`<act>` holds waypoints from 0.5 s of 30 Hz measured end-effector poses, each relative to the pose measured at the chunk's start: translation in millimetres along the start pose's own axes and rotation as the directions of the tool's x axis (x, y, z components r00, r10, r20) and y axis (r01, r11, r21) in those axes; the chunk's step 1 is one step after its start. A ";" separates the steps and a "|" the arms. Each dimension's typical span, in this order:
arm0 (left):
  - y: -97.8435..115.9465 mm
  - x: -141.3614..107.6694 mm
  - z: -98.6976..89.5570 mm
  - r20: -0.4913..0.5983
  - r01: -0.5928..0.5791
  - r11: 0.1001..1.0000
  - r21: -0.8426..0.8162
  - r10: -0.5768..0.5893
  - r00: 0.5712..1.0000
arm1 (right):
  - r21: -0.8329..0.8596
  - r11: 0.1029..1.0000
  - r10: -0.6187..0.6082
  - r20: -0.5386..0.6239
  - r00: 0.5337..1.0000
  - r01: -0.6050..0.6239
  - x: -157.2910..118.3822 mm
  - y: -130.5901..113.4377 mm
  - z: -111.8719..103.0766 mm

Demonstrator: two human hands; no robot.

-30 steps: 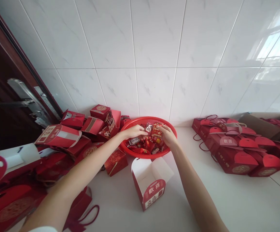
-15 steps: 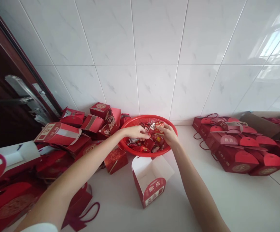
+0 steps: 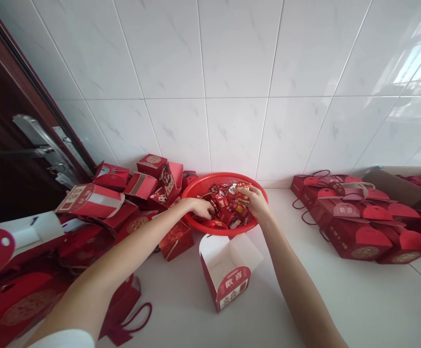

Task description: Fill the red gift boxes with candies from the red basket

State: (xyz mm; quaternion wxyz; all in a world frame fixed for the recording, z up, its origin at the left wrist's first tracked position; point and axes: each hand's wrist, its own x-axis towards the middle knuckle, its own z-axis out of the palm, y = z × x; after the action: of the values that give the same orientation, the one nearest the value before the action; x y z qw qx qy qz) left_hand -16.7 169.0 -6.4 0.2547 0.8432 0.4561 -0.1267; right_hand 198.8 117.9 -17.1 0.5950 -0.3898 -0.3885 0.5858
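Head view, clock dial centred on the basket. We note a round red perforated plastic basket (image 3: 229,233) on the white c'top (image 3: 185,299), against the white marbled tile wall (image 3: 232,58). Contents: assorted foil-wrapped sweets, mostly red (image 3: 225,208), loose, incl. some w/ gold print.

L hand (image 3: 203,209): inside basket at approx. 8 o'clock, fingers curled down among sweets; tips hidden, so we can't tell if anything's gripped. R hand (image 3: 257,199): over the rim at approx. 3 o'clock, fingers bent in at a red-and-gold wrapped packet; firm grip n/confirmed by us.

At 6 o'clock, just beside basket, we find one red card gift box w/ white interior (image 3: 227,275), upright, flaps up, top uncovered; no sweets seen in the visible part.

At 8 to 9 o'clock: jumbled heap of red card boxes (image 3: 89,200), various angles, some w/ cord handles. At 3 to 4 o'clock: close-packed rows of closed dark-red boxes (image 3: 357,237); beyond, a brown cardboard carton (image 3: 384,188) w/ dark-red items.
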 end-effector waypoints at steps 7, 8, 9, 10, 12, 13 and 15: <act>-2.3 -4.6 -2.8 0.034 -0.023 0.999 -0.036 0.024 0.999 | 0.002 1.000 0.003 -0.014 1.000 -0.003 0.2 -0.1 0.3; -2.8 -6.4 -4.0 0.048 -0.024 0.998 -0.054 0.027 0.999 | 0.003 1.000 0.003 -0.014 1.000 -0.003 -0.1 -0.5 0.5; -3.2 -7.9 -5.1 0.062 -0.025 0.997 -0.074 0.029 0.998 | 0.003 1.000 0.002 -0.013 1.000 -0.002 -0.4 -1.0 0.8; -3.7 -9.1 -5.9 0.075 -0.026 0.995 -0.096 0.033 0.997 | 0.002 1.000 0.001 -0.010 1.000 -0.001 -0.8 -1.5 0.9; -4.2 -9.7 -6.3 0.087 -0.031 0.990 -0.138 0.044 0.995 | -0.001 1.000 0.002 -0.006 1.000 -0.002 -1.4 -2.3 0.9; -4.3 -9.2 -6.0 0.085 -0.037 0.987 -0.158 0.051 0.995 | -0.002 1.000 0.003 -0.006 1.000 -0.003 -1.7 -2.6 0.9; -4.6 -7.1 -4.9 0.056 -0.055 0.978 -0.199 0.067 0.996 | -0.003 1.000 0.003 -0.005 1.000 -0.003 -2.1 -3.0 0.7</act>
State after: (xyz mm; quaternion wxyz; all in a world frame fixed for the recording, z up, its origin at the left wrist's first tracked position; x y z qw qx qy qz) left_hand -24.5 168.7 -0.6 0.3548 0.8231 0.4321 -0.0991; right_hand 199.3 115.8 -14.1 0.5946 -0.3928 -0.3871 0.5851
